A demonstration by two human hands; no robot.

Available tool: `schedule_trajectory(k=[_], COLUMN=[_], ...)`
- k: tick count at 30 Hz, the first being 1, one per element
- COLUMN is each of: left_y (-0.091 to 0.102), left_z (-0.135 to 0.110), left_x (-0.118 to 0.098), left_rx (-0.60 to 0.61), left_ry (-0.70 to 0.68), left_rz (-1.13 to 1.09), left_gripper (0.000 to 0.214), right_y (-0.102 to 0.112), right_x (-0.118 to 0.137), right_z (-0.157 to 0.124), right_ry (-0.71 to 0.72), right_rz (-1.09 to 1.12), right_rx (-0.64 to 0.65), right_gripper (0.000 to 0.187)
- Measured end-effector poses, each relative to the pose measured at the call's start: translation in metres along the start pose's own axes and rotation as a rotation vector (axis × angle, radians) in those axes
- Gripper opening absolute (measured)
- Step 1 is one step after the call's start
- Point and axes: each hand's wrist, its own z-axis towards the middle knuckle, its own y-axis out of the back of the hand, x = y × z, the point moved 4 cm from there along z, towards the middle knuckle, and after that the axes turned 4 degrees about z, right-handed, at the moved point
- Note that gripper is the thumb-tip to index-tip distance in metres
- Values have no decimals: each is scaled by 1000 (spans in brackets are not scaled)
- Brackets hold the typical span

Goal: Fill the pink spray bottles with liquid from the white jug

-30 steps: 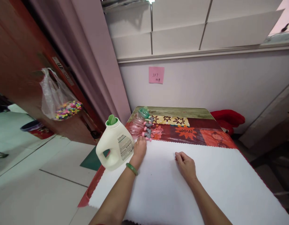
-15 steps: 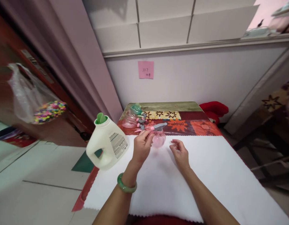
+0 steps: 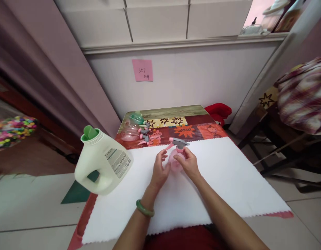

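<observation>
Centrally, spray bottle amid open cloth

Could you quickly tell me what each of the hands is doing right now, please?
Left hand: curled around the left side of the pink spray bottle, holding it.
Right hand: gripping the same bottle at its neck, below the grey trigger head.

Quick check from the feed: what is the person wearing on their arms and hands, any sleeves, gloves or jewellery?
Both forearms are bare, with no sleeves in view and no gloves. The left hand has a smooth green bangle round the wrist. The right hand and its wrist carry nothing: no watch, band or ring shows. No markings or tape appear on either arm.
</observation>
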Motion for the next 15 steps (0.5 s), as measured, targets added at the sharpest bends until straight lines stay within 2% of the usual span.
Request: schedule_trajectory(k=[3,6,10,15], left_y=[-8,-15,-24,-31], left_z=[-3,3,11,19], left_x=[1,0,4,21], left_rx=[82,99,35,-90], left_ry=[-46,-54,-12,55], left_rz=[33,59,83,103], left_gripper=[74,79,73,73], right_y=[-3,-11,-17,-25], right_x=[1,4,7,22], right_z=[1,2,2,13], right_ry=[-10,15,17,71], right_rz=[-49,-104,-118,-123], right_rx=[-99,-105,-110,-84], right_gripper=[36,33,31,31])
